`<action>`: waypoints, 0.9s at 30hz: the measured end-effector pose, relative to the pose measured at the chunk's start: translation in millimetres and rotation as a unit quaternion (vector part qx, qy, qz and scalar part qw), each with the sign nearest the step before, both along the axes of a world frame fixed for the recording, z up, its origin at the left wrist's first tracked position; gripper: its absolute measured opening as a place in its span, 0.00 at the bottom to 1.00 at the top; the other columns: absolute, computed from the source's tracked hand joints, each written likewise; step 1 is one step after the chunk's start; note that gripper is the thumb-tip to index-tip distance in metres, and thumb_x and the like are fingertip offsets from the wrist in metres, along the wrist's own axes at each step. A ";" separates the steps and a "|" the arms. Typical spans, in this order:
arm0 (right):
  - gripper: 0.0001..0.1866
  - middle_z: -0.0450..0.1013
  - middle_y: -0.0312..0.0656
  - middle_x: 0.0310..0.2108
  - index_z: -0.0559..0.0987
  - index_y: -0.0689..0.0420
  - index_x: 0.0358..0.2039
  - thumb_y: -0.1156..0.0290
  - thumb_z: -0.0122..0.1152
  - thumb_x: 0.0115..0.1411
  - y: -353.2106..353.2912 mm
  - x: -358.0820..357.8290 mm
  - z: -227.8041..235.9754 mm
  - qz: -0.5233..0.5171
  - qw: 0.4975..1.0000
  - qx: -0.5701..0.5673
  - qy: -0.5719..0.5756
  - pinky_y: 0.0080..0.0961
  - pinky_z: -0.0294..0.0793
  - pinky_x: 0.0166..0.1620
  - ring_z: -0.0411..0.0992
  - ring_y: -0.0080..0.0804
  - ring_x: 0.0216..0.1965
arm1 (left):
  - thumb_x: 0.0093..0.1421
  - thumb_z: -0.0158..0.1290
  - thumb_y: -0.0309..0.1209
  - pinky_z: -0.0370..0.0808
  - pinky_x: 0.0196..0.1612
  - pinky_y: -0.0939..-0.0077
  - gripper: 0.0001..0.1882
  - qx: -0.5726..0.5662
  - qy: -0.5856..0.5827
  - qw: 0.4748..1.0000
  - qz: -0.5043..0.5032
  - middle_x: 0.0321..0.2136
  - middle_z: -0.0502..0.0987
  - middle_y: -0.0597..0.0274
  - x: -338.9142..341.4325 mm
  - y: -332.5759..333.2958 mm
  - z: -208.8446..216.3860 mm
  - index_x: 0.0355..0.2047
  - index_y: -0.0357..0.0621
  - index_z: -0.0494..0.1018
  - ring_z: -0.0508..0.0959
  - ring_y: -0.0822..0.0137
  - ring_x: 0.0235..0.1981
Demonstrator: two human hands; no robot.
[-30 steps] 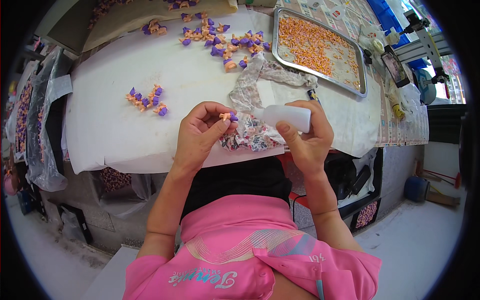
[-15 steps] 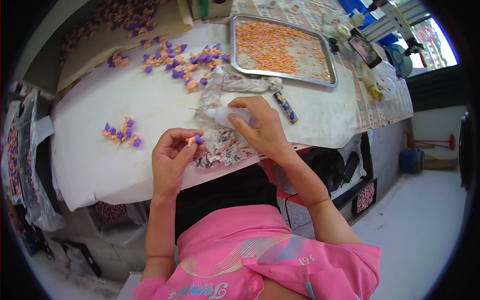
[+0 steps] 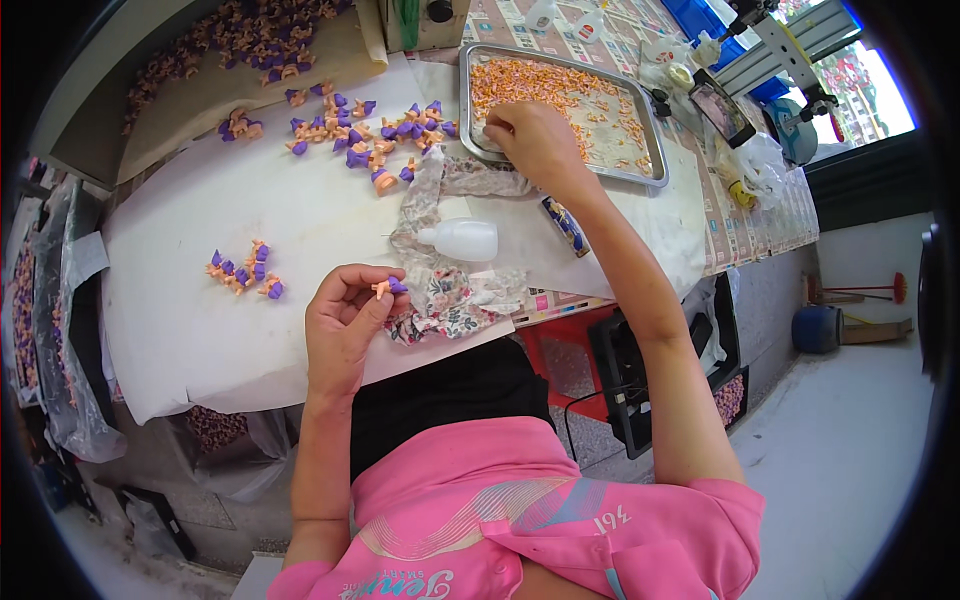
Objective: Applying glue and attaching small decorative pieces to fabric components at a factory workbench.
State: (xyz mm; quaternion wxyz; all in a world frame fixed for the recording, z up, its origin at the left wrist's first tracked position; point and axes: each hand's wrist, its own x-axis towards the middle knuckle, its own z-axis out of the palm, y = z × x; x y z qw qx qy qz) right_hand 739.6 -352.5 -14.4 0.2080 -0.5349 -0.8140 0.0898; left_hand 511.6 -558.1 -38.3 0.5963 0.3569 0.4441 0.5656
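Between the thumb and fingers of my left hand (image 3: pixel 340 320) is a small peach-and-purple plastic figure (image 3: pixel 390 287), held above the table's near edge. My right hand (image 3: pixel 540 145) reaches over the near rim of a metal tray (image 3: pixel 668 160). Its fingers are curled together in a pinch, and whatever is between them is hidden. Many tiny orange and pink pieces (image 3: pixel 530 85) are spread in the tray. A white squeeze bottle (image 3: pixel 465 240) with a thin needle tip lies on its side on a crumpled floral cloth (image 3: pixel 440 305), touched by neither hand.
Several similar figures (image 3: pixel 245 268) lie left of my hand, with a larger group (image 3: pixel 370 140) farther back and a heap (image 3: pixel 240 40) at the far left. A blue tube-shaped item (image 3: pixel 566 227) lies below my right forearm. A phone (image 3: pixel 722 108) on a stand is at the right.
My right hand has let go of the squeeze bottle, which now lies on the cloth, and has moved away to the tray. My left hand stays nearly still with the figure.
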 end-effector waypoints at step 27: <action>0.07 0.75 0.38 0.34 0.79 0.65 0.35 0.78 0.66 0.55 -190.6 -86.5 -21.2 0.101 0.813 -0.324 0.474 0.16 0.74 0.40 0.74 0.21 0.36 | 0.62 0.53 0.21 0.77 0.46 0.79 0.09 0.047 -0.042 0.998 -0.018 0.42 0.76 0.58 -34.6 -22.1 -19.6 0.43 0.34 0.72 0.77 0.74 0.40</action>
